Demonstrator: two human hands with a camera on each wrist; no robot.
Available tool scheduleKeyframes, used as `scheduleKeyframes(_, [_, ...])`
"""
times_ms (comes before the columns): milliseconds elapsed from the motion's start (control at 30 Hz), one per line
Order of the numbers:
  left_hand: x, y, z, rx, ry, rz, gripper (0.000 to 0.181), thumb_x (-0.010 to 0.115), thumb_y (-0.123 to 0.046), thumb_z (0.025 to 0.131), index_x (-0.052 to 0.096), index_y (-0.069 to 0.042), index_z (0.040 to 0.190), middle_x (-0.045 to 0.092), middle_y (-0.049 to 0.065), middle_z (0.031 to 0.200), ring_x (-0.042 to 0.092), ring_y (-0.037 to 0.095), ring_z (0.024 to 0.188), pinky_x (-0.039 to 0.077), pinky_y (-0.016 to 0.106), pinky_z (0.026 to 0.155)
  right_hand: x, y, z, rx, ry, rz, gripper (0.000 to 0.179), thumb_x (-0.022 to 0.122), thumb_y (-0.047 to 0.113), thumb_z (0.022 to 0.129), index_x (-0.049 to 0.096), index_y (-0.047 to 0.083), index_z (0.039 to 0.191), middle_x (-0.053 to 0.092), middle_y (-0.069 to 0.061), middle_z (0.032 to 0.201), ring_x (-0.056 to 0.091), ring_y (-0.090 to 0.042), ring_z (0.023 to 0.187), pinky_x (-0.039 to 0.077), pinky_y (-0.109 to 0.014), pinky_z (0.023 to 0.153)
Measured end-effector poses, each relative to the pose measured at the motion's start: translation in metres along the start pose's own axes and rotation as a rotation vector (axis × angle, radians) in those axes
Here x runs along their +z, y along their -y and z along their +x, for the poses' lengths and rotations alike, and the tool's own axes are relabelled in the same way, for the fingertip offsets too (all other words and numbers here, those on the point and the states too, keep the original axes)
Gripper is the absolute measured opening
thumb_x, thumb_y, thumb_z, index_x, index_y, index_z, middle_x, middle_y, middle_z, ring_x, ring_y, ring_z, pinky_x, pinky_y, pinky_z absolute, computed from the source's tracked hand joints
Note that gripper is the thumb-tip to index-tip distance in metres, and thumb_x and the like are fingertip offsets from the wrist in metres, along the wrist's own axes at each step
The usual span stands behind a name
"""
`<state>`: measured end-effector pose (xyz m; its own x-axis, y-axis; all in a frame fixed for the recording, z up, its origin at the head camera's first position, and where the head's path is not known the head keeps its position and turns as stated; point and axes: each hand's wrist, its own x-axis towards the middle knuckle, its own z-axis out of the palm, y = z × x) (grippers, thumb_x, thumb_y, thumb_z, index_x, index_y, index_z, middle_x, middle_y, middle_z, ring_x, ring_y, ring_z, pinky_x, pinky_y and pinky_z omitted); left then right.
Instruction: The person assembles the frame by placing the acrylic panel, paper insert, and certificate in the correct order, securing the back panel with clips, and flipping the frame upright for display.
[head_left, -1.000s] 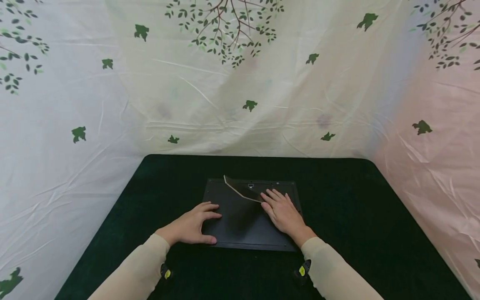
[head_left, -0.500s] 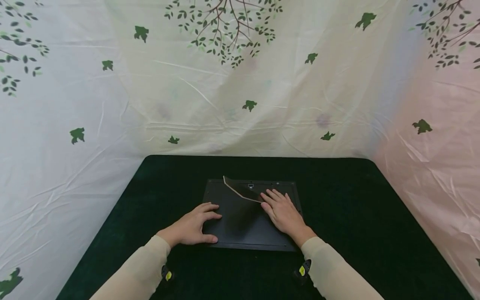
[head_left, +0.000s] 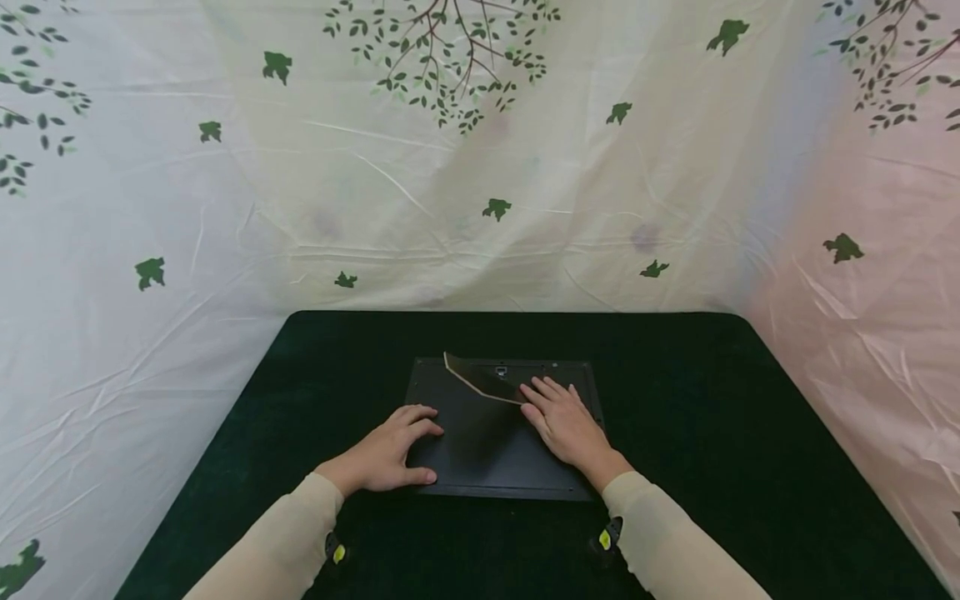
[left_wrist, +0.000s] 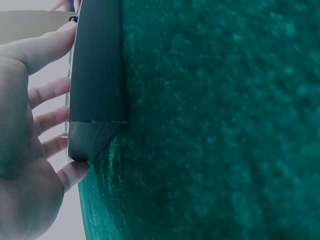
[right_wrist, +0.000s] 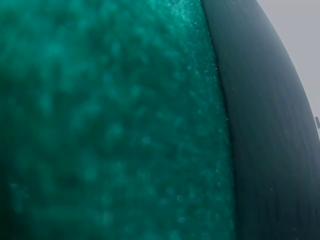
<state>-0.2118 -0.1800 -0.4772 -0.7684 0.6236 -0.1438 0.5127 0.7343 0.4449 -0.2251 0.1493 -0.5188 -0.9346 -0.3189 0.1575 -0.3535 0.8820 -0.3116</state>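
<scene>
A pale cloth backdrop (head_left: 412, 192), printed with leafy branches and scattered green leaves, hangs behind the surface (head_left: 675, 400) and along both sides of it; the surface is dark green and fuzzy, with rounded far corners. A flat, dark frame (head_left: 517, 458) lies on it, near the middle, its long edges running left to right. Two cream sleeves (head_left: 270, 533) reach in from the near side; the left hand (head_left: 393, 450) is at the frame's left edge, its grip spread, with the thumb near the close corner and the fingers farther up; the right hand (head_left: 562, 421) rests on the frame's right part, palm down, its grip loose, fingers nearly straight and clamped on nothing. A stiff flap (head_left: 480, 379) slants up leftward from beside the right fingertips; a small dark-and-yellow device (head_left: 334, 548) sits under each cuff; a tiny metal fitting (head_left: 501, 371) shows near the frame's far edge.
</scene>
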Motion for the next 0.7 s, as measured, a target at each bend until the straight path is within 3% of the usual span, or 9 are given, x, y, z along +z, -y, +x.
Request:
scheduleKeyframes(300, [-0.0008,0.0014,0.0046,-0.006,0.005,-0.011,0.059,0.071,-0.055,0.08,0.052,-0.029,0.129,0.031,0.002,0.15,0.025,0.028,0.139,0.034,0.054,0.106,0.0004,0.0003,0.0014,0.009,0.009,-0.011,0.061,0.022,0.059,0.1,0.041,0.024,0.147,0.034,-0.003,0.154,0.023,-0.024,0.144,0.015,-0.055,0.114])
scheduleKeyframes(700, [0.0013,0.0045,0.0055,0.003,-0.004,-0.052,0.058,0.072,-0.052,0.081,0.052,-0.028,0.129,0.029,0.003,0.151,0.022,0.03,0.14,0.031,0.057,0.106,-0.0006,0.0011,0.0033,0.028,0.03,-0.003,0.056,0.029,0.053,0.102,0.042,0.023,0.147,0.033,-0.004,0.154,0.023,-0.025,0.144,0.014,-0.055,0.114])
